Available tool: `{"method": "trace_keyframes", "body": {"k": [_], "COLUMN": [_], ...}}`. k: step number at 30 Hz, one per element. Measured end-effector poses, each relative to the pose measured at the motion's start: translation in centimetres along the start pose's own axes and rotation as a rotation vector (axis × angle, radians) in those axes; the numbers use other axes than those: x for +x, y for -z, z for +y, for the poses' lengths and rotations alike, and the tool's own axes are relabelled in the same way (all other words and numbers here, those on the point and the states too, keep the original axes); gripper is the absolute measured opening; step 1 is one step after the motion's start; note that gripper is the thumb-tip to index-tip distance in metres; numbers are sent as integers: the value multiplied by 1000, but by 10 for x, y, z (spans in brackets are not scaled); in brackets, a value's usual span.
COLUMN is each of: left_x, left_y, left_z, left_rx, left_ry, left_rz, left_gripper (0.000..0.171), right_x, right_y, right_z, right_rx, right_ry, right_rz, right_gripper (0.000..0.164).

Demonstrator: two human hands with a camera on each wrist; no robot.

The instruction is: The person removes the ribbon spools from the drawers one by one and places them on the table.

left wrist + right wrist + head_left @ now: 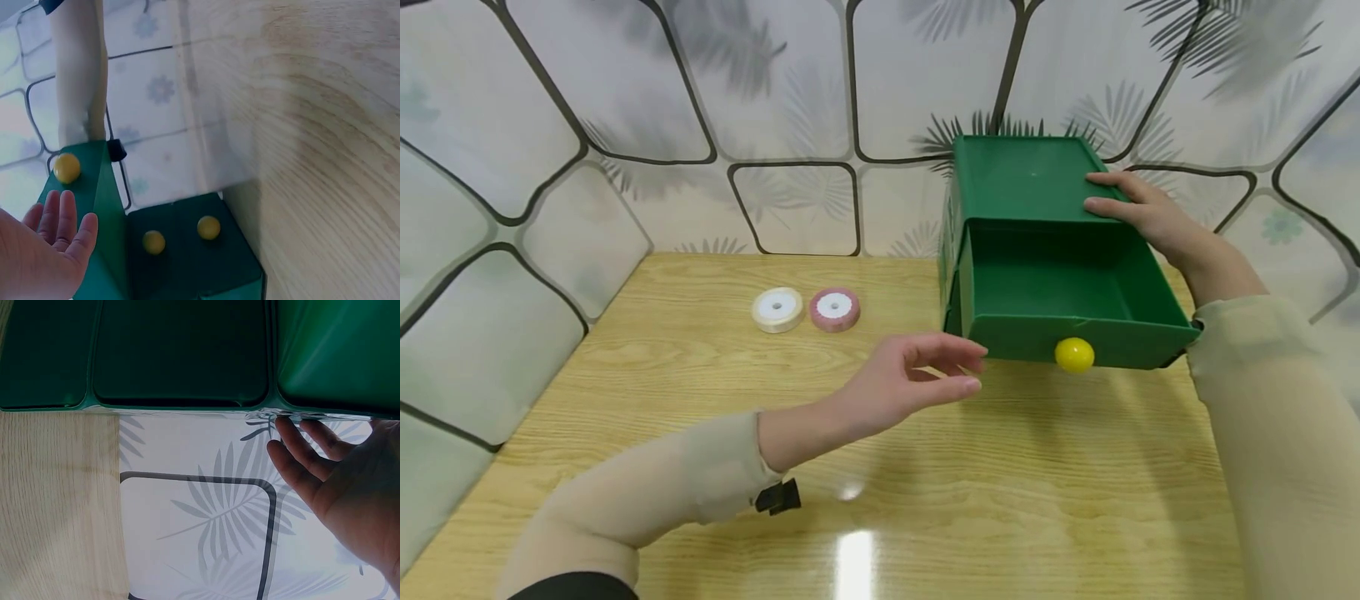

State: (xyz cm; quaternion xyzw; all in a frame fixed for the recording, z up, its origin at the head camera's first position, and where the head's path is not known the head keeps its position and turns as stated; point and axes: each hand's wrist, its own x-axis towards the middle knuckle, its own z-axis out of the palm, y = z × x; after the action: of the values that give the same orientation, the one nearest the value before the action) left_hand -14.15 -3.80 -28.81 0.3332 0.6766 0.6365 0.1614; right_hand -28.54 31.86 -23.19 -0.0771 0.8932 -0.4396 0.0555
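A green drawer cabinet (1030, 177) stands at the back right against the wall. Its top drawer (1090, 267) is pulled out, and the inside looks bare. On the drawer's front sits a round yellow knob (1074, 355). My right hand (1157, 221) rests on the cabinet's top near the right edge, fingers extended over it. Just left of the drawer's front corner, my left hand (906, 379) hovers with loosely bent fingers and nothing in them. In the left wrist view, two lower knobs (209, 227) show on the cabinet front, below the pulled-out drawer.
On the wooden table (700, 367), left of the cabinet, a cream ribbon spool (763, 317) and a pink ribbon spool (852, 312) lie flat side by side. A patterned wall (797, 208) borders the table at the back and left.
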Motion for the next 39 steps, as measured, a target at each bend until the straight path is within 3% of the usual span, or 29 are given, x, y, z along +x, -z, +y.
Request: {"method": "trace_keyframes", "body": {"k": [6,11,21,24,31,39], "left_x": [12,22,41,46,53,58], "left_y": [-18,-33,-52,-56,-67,-82], "left_z": [-5,-8,-16,-18,-20,-19], "left_rx": [-15,-98,-173,-162,-194,-246], "left_ry": [59,151,270,282,240,247], "left_rz": [-62,-97,-84,-78,-64,57], "left_gripper": [39,40,41,42,33,31], "right_x": [1,1,0,0,-1,0], "right_y": [0,0,0,-1,-1,0], "right_z": [0,1,-1,0,-1,-1], "right_rx": [-4,-10,-3,-1,0,-2], "right_ry": [-3,-14,-25,-22,-24,-9], "right_rz": [0,5,-1,-4,-3,2], "right_gripper": [67,68,68,67,68,67]}}
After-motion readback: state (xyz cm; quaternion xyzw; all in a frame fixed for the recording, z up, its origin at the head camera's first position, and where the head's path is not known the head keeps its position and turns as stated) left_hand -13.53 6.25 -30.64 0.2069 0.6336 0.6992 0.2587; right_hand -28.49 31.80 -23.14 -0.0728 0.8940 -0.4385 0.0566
